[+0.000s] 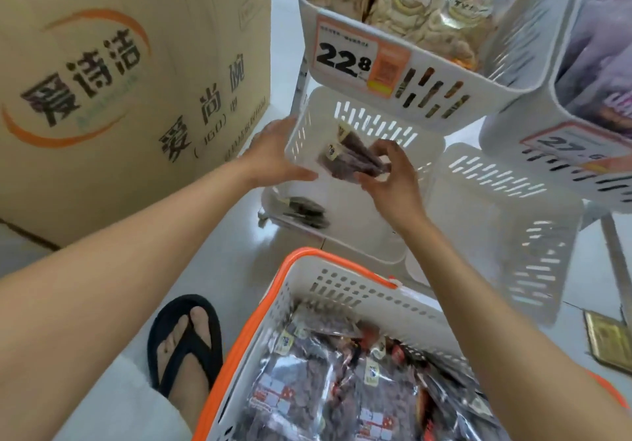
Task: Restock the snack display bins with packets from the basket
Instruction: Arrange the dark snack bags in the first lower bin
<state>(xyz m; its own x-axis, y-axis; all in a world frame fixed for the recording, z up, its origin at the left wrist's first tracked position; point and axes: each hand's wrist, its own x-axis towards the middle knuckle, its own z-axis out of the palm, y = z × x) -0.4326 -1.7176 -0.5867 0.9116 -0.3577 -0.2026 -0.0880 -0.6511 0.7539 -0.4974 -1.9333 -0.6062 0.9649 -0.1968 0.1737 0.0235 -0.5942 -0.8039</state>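
Tight way into the middle bin

The middle bin (376, 122) is open on top, but the top bin (444, 74) hangs close over its back. A big cardboard box (130, 91) stands to its left, with a thin strip of floor (244, 235) between. The left hand (273, 156) grips its left wall and the right hand (393, 180) holds packets (355, 163) inside, so its mouth is partly full. The white bin (506, 235) to its right has lots of open room. The basket (359, 290) blocks the floor in front of it.
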